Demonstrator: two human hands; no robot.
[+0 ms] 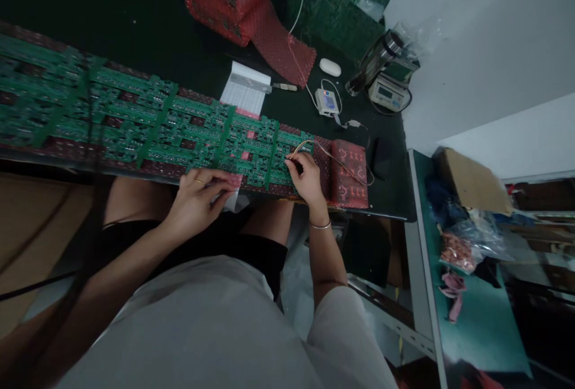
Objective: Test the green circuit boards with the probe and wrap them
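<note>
A long row of green circuit boards [179,122] lies on pink bubble wrap [324,164] along the table's front edge. Over the right end of the row, my right hand [306,176] pinches the end of a thin cable [309,142] against a board. The cable arcs over a wrapped pink bundle [349,173]. My left hand [202,194] is at the front edge of the boards, fingers closed on the edge of a pink bubble wrap piece [231,179]. A small white device [326,102] with a lit screen sits behind the boards.
Behind the boards are a paper sheet [245,93], red bubble wrap [281,48], a white oval case [330,67], a metal flask [375,63] and a meter [387,94]. A green side table [478,329] at the right holds a cardboard box [471,181] and plastic bags.
</note>
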